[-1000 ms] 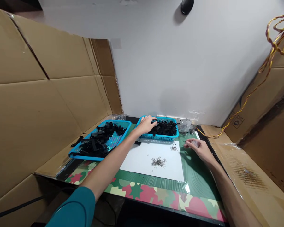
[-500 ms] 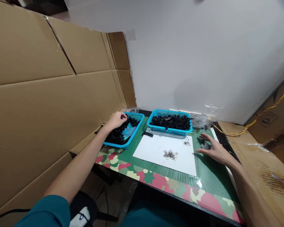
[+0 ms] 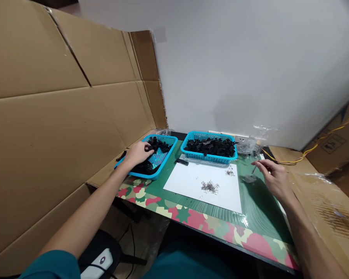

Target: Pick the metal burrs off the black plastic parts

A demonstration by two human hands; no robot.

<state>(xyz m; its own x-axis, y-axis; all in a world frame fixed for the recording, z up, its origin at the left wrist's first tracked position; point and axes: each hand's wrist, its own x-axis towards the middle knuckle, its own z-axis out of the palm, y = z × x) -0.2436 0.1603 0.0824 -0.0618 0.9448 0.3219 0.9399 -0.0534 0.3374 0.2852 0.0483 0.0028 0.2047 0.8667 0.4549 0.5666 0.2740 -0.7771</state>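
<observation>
My left hand (image 3: 138,153) is down in the left blue basket (image 3: 159,173), its fingers curled on a small black piece among many loose black pieces (image 3: 157,144). The exact shape of that piece is hidden by my fingers. On the right, my right hand (image 3: 272,176) pinches a thin, dark metal tool (image 3: 254,168) between thumb and fingers, its tip pointing down. Just below the tip lies a small translucent grey item (image 3: 248,179) on the green mat. Between my hands, a white sheet (image 3: 186,180) carries a pile of tiny metal pieces (image 3: 209,187) and a smaller pile (image 3: 229,173).
A second blue basket (image 3: 209,158), full of black pieces, stands at the back. A black strip-like part (image 3: 182,162) lies beside the sheet. Crumpled clear plastic (image 3: 247,146) sits by the wall. Cardboard (image 3: 110,112) rises on the left; yellow cables (image 3: 305,153) run at right.
My right hand has gone from spread fingers with nothing held to a pinch on the thin tool, slightly raised. My left hand has moved a little left and lower in the basket.
</observation>
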